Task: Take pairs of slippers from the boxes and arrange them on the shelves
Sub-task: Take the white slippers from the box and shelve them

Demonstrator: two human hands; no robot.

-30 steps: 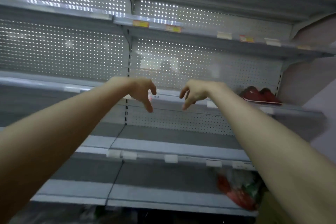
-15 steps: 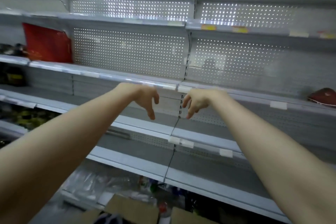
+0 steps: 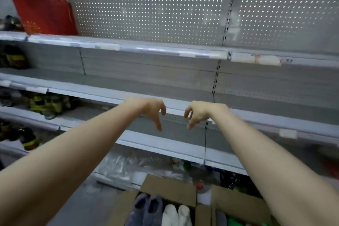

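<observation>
The fingers (image 3: 158,124) of the left hand (image 3: 150,110) are hanging loosely curled and holding nothing. The right hand (image 3: 199,113) is drooping the same way, also empty. Both bare forearms are reaching out in front of the grey shelves (image 3: 165,139). Below them, a purple-grey pair of slippers (image 3: 146,211) and a white pair (image 3: 176,214) are lying side by side in an open cardboard box (image 3: 165,187).

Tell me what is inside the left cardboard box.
The cardboard box holds a grey slipper pair beside a white pair. Anything under them is covered, and the frame edge cuts off the rest.
</observation>
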